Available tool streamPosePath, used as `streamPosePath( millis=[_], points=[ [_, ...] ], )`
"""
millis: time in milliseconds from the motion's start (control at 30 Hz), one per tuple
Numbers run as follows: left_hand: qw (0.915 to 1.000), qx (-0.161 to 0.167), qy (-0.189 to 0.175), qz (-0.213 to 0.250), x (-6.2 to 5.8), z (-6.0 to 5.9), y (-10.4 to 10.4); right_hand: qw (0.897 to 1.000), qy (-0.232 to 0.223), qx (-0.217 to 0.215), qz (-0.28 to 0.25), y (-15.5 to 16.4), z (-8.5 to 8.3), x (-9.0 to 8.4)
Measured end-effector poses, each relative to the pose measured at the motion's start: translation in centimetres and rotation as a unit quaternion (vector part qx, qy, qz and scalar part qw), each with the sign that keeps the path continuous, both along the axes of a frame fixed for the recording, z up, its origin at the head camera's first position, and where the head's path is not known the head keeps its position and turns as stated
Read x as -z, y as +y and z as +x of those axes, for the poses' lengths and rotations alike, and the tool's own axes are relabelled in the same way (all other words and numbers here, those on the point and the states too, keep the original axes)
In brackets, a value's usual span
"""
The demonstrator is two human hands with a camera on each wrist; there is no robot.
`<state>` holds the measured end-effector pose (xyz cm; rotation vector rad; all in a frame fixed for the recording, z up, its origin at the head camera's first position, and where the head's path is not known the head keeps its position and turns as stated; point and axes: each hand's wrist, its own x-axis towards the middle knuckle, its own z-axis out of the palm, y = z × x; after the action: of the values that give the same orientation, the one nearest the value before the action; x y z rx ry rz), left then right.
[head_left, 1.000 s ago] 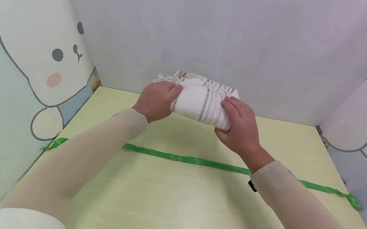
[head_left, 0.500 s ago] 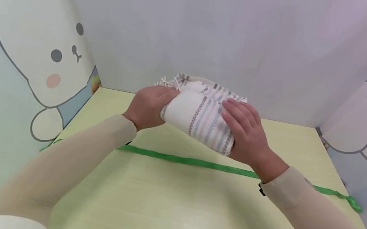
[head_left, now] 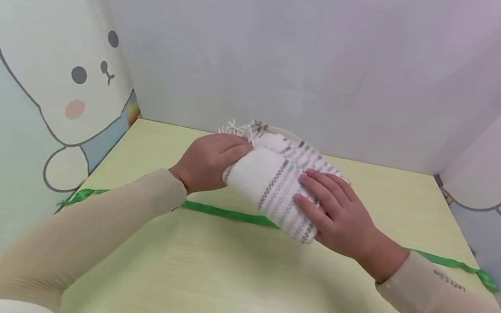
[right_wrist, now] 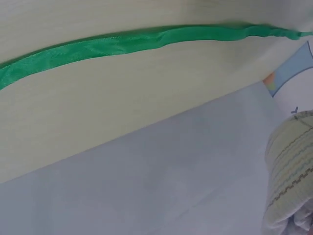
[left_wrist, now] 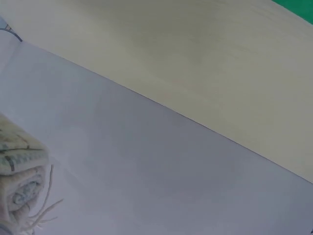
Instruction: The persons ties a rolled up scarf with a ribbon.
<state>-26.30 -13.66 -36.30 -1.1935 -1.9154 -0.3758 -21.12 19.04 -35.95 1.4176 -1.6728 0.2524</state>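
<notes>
A thick, rolled-up striped cloth (head_left: 254, 177), white with brown and pale blue bands and a loose fringe, is held above the table between both hands. My left hand (head_left: 209, 163) grips its left end, thumb on top, with the fringe sticking out behind the knuckles. On the right end lies my right hand (head_left: 345, 221), its fingers across the striped top and its thumb hidden. The roll slants down toward the right front. In the left wrist view the cloth's coiled end (left_wrist: 22, 181) shows at the left edge; the right wrist view catches its banded side (right_wrist: 291, 176).
A green ribbon (head_left: 230, 213) stretches across the pale wooden table (head_left: 227, 287). Behind stands a plain greyish wall sheet (head_left: 269, 48). Cartoon-printed sheets flank both sides, a rabbit (head_left: 49, 42) on the left one.
Both hands have brought the cloth lower and nearer. Its right end has swung down and toward the front, the right hand moving right and nearer with it.
</notes>
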Motion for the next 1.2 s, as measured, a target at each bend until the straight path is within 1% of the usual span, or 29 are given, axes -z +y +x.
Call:
streamPosePath(
  millis=[200,333,433,500,600,700,733,800,867,900,933,1000,1067,1100,1133,1200],
  points=[
    [0.9995,-0.018,-0.018,-0.015,0.4,-0.1,0.1,1.0,-0.003,0.015,-0.005,0.1,0.0,0.5],
    [0.997,-0.042,-0.057,-0.03,0.9,-0.2,0.1,1.0,-0.004,0.027,-0.003,0.0,-0.3,0.7],
    [0.9929,-0.061,-0.093,-0.042,1.1,-0.3,0.2,0.999,-0.012,0.039,-0.005,-0.1,-0.3,0.7],
    [0.9899,-0.077,-0.11,-0.046,1.2,-0.4,0.3,0.999,-0.02,0.044,-0.006,-0.1,-0.4,0.7],
    [0.9854,-0.107,-0.128,-0.036,1.2,-0.3,0.3,0.998,-0.028,0.053,-0.011,-0.4,-0.4,0.7],
    [0.9792,-0.139,-0.147,-0.016,1.1,-0.2,0.2,0.998,-0.03,0.057,-0.028,-0.7,-0.5,0.8],
    [0.9749,-0.149,-0.165,-0.007,1.2,-0.1,0.2,0.997,-0.031,0.059,-0.037,-0.7,-0.5,0.9],
    [0.9645,-0.165,-0.206,0.017,1.4,-0.1,0.3,0.996,-0.033,0.061,-0.056,-0.8,-0.4,1.1],
    [0.9507,-0.173,-0.252,0.05,1.6,0.2,0.5,0.995,-0.033,0.068,-0.071,-0.7,-0.2,1.3],
    [0.9425,-0.175,-0.277,0.068,1.7,0.3,0.6,0.994,-0.033,0.072,-0.076,-0.6,-0.1,1.4],
    [0.9324,-0.179,-0.303,0.084,1.8,0.5,0.7,0.993,-0.033,0.075,-0.082,-0.5,-0.1,1.5],
    [0.9146,-0.176,-0.345,0.117,2.0,1.0,0.9,0.992,-0.034,0.083,-0.088,-0.2,0.1,1.7],
    [0.8934,-0.17,-0.389,0.147,2.2,1.4,1.1,0.991,-0.034,0.089,-0.094,0.0,0.2,1.9],
    [0.8806,-0.166,-0.413,0.162,2.3,1.6,1.2,0.991,-0.035,0.091,-0.096,0.0,0.2,2.0],
    [0.8669,-0.163,-0.437,0.177,2.4,1.7,1.4,0.99,-0.035,0.093,-0.097,0.1,0.2,2.1],
    [0.8365,-0.155,-0.484,0.206,2.6,1.9,1.8,0.99,-0.035,0.101,-0.096,0.3,0.3,2.2]
  ],
)
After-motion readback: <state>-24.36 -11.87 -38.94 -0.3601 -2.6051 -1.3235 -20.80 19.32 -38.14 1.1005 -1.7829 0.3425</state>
